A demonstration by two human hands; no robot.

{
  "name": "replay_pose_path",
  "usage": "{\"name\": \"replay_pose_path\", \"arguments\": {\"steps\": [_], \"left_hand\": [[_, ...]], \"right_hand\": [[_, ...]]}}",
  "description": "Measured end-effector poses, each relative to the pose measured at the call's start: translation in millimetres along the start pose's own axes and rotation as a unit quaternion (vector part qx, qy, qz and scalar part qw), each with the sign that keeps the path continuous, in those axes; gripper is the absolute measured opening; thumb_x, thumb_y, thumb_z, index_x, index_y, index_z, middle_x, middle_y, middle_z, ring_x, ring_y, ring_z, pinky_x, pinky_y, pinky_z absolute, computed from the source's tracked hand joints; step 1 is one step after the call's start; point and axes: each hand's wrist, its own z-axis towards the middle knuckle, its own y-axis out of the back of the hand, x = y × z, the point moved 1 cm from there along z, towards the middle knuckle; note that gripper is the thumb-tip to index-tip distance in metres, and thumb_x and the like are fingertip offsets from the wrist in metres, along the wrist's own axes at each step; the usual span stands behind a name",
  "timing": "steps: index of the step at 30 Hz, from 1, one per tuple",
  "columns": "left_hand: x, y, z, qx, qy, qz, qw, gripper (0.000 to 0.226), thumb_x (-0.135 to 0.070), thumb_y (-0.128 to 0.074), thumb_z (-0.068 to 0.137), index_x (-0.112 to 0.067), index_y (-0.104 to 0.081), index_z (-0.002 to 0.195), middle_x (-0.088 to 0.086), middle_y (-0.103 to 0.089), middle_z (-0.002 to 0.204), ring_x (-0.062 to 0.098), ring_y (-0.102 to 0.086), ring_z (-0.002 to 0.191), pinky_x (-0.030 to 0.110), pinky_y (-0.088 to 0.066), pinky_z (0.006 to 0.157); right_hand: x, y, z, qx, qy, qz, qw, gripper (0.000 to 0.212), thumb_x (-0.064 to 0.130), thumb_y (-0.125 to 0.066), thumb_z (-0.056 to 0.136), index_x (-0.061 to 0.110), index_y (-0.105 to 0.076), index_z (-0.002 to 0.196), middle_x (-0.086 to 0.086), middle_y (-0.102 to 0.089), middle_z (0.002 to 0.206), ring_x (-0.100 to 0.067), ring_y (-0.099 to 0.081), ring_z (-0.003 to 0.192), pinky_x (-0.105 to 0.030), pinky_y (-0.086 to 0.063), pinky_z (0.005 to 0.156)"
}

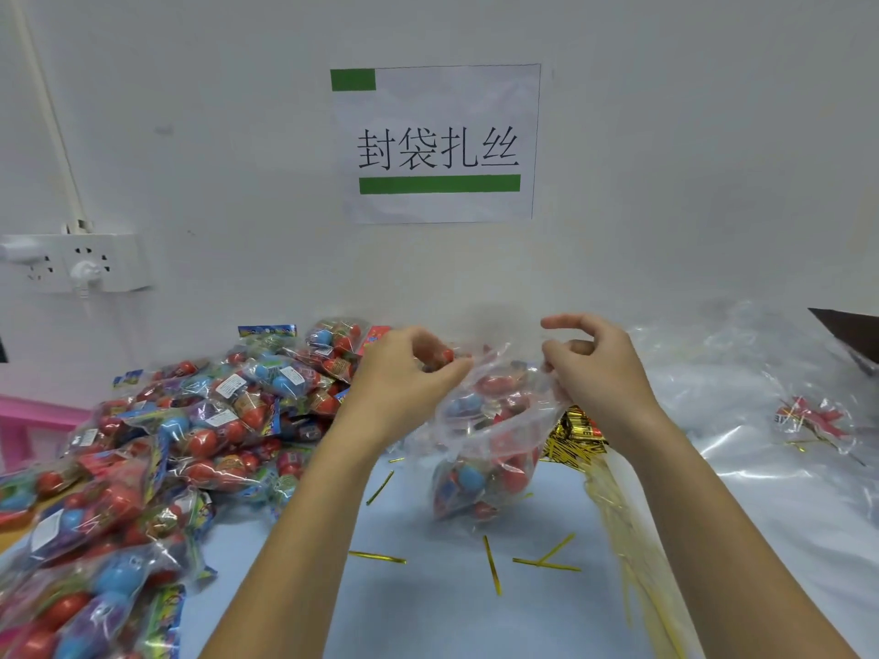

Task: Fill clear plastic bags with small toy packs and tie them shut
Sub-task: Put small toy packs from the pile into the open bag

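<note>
A clear plastic bag (490, 449) holding red and blue toy packs hangs just above the blue table (428, 611) in the middle. My left hand (404, 373) pinches the left side of the bag's mouth. My right hand (594, 368) grips the right side of the mouth, its forefinger raised. A big heap of toy packs (157, 449) with red and blue balls covers the table's left side. Several gold twist ties (492, 563) lie loose on the table below the bag. A bundle of gold ties (575, 435) sits behind my right wrist.
A stack of empty clear bags (761, 420) spreads over the right side, with a small red pack (813, 420) on it. A pink stool (28, 420) stands at far left. A wall socket (81, 264) and a paper sign (437, 145) are on the wall ahead.
</note>
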Motion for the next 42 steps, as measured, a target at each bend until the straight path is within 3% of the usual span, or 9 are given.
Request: {"name": "replay_pose_path", "arguments": {"steps": [3, 7, 12, 17, 24, 30, 35, 38, 42], "left_hand": [[3.1, -4.0, 2.2, -0.075, -0.013, 0.012, 0.997, 0.012, -0.015, -0.07, 0.088, -0.018, -0.073, 0.077, -0.011, -0.067, 0.069, -0.005, -0.058, 0.058, 0.005, -0.041, 0.054], [1.6, 6.5, 4.7, -0.187, -0.021, -0.038, 0.981, 0.015, -0.018, -0.066, 0.092, -0.021, -0.067, 0.078, -0.01, -0.065, 0.069, -0.005, -0.06, 0.062, 0.007, -0.045, 0.053], [-2.5, 5.1, 2.7, -0.2, -0.031, -0.065, 0.977, 0.017, -0.016, -0.062, 0.096, -0.02, -0.064, 0.08, -0.004, -0.068, 0.068, 0.005, -0.063, 0.058, 0.013, -0.048, 0.052], [-3.6, 8.4, -1.2, -0.213, -0.012, -0.11, 0.971, 0.013, -0.016, -0.06, 0.098, -0.018, -0.062, 0.086, -0.006, -0.07, 0.063, 0.008, -0.068, 0.057, 0.039, -0.06, 0.058], [8.6, 19.5, 4.2, -0.178, 0.028, -0.192, 0.965, 0.013, -0.026, -0.055, 0.101, -0.017, -0.063, 0.097, 0.001, -0.076, 0.078, 0.017, -0.074, 0.074, 0.038, -0.061, 0.067], [78.0, 46.3, 4.0, -0.091, 0.178, 0.057, 0.978, 0.016, -0.02, -0.053, 0.099, -0.019, -0.068, 0.104, 0.002, -0.068, 0.107, 0.02, -0.059, 0.094, 0.035, -0.046, 0.079], [112.4, 42.7, -3.3, 0.04, 0.275, 0.207, 0.938, 0.027, -0.014, -0.055, 0.096, -0.013, -0.067, 0.12, 0.01, -0.065, 0.124, 0.027, -0.058, 0.106, 0.036, -0.05, 0.093], [122.1, 32.4, -7.9, 0.086, 0.305, 0.265, 0.911, 0.031, -0.01, -0.054, 0.093, -0.013, -0.06, 0.123, 0.013, -0.06, 0.126, 0.033, -0.053, 0.117, 0.042, -0.048, 0.1], [132.2, 14.9, -16.4, 0.145, 0.323, 0.317, 0.88, 0.045, -0.014, -0.05, 0.095, -0.017, -0.044, 0.139, 0.011, -0.045, 0.144, 0.036, -0.038, 0.135, 0.046, -0.032, 0.113]], "right_hand": [[3.6, 5.0, -0.4, -0.015, 0.011, 0.0, 1.0, 0.03, 0.007, -0.056, 0.091, 0.028, -0.064, 0.111, -0.004, -0.066, 0.071, -0.007, -0.054, 0.045, -0.023, -0.049, 0.049], [6.9, 8.0, -1.0, -0.031, 0.012, 0.029, 0.999, 0.027, 0.004, -0.057, 0.093, 0.023, -0.065, 0.11, -0.003, -0.066, 0.068, -0.009, -0.054, 0.044, -0.022, -0.048, 0.046], [8.6, 1.2, -3.8, -0.003, -0.011, 0.069, 0.998, 0.027, 0.0, -0.053, 0.094, 0.018, -0.065, 0.11, 0.001, -0.067, 0.062, -0.013, -0.059, 0.046, -0.023, -0.05, 0.048], [10.1, -2.7, -3.2, 0.008, -0.006, 0.066, 0.998, 0.03, 0.002, -0.055, 0.093, 0.027, -0.065, 0.106, 0.0, -0.076, 0.077, -0.02, -0.063, 0.06, -0.038, -0.057, 0.065], [3.5, 3.1, 0.7, -0.042, -0.019, 0.024, 0.999, 0.03, 0.013, -0.058, 0.093, 0.031, -0.064, 0.115, 0.002, -0.069, 0.1, -0.009, -0.065, 0.07, -0.031, -0.054, 0.064], [1.9, 25.0, 3.5, -0.078, -0.037, -0.016, 0.996, 0.035, 0.016, -0.057, 0.091, 0.03, -0.063, 0.122, 0.011, -0.063, 0.101, -0.004, -0.06, 0.077, -0.023, -0.044, 0.058], [5.3, 30.1, 2.8, -0.085, -0.021, -0.083, 0.993, 0.038, 0.015, -0.057, 0.091, 0.025, -0.062, 0.127, -0.005, -0.064, 0.117, -0.007, -0.06, 0.086, -0.023, -0.043, 0.061], [11.1, 27.2, -0.1, -0.105, 0.002, -0.111, 0.988, 0.036, 0.015, -0.057, 0.092, 0.025, -0.063, 0.126, -0.005, -0.063, 0.121, -0.018, -0.059, 0.095, -0.031, -0.045, 0.075], [19.3, 18.2, -4.8, -0.097, 0.046, -0.114, 0.988, 0.03, 0.015, -0.056, 0.093, 0.026, -0.064, 0.12, -0.001, -0.063, 0.119, -0.014, -0.056, 0.096, -0.027, -0.042, 0.077]]}}
